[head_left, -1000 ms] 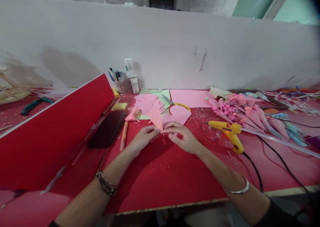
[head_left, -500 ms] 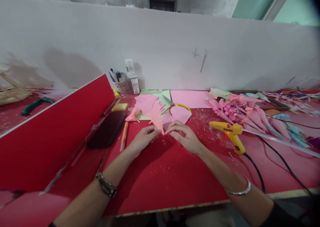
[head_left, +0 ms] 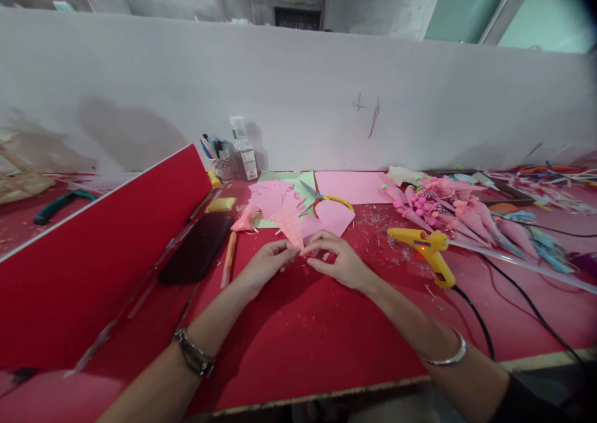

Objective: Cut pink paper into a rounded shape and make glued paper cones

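Note:
A small pink paper cone [head_left: 289, 223] with an orange-yellow grid pattern points its tip toward me above the red table. My left hand [head_left: 269, 262] pinches it near the tip between thumb and fingers. At that same tip, my right hand [head_left: 338, 261] has its bent fingers closed in; its fingertips touch the point of the cone. Just behind lie a curved pink paper piece [head_left: 333, 218], yellow-handled scissors [head_left: 333, 200] and a pile of cut pink paper [head_left: 273, 198] on a green sheet [head_left: 267, 223].
To the right lies a yellow glue gun [head_left: 422, 242] with its cord, before a heap of pink cones [head_left: 443, 205]. Left are a black phone [head_left: 196, 249], an orange stick [head_left: 228, 260] and a standing red board [head_left: 107, 255]. A pen cup [head_left: 222, 168] and bottle [head_left: 247, 155] stand behind.
My right fingers have come in onto the cone's tip. The left hand keeps its pinch. The whole view has shifted slightly.

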Tool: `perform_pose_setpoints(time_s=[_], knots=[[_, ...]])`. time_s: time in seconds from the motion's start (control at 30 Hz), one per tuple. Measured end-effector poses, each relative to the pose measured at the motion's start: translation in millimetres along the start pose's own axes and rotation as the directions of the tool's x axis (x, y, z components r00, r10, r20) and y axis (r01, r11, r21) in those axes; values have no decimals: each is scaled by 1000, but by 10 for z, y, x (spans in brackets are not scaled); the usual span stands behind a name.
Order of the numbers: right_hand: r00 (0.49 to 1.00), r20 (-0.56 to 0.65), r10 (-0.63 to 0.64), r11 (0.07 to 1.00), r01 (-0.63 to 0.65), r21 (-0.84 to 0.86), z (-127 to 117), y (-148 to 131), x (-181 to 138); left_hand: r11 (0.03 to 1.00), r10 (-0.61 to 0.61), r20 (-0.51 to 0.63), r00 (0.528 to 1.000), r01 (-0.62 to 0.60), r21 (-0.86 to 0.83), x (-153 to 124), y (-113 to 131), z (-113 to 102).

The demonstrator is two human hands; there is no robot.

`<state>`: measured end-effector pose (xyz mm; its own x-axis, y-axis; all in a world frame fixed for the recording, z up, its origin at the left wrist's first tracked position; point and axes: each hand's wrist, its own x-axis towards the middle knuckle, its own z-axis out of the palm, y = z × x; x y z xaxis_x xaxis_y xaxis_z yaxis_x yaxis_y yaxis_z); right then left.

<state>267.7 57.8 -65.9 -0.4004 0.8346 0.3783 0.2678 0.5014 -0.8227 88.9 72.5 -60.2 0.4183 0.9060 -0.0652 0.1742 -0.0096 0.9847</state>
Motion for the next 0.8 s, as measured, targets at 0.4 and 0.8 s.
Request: perform_pose_setpoints(time_s=[0.4,0.8], knots=[[998,-47,-33,998,36,51,-9,-48,11,1000,-1,-24,1000,1,-6,22,-29,-10],[966,-102,239,931,-198,308,24,-12,14,1000,14,-22,1000,-14,-7,13,-19,4]])
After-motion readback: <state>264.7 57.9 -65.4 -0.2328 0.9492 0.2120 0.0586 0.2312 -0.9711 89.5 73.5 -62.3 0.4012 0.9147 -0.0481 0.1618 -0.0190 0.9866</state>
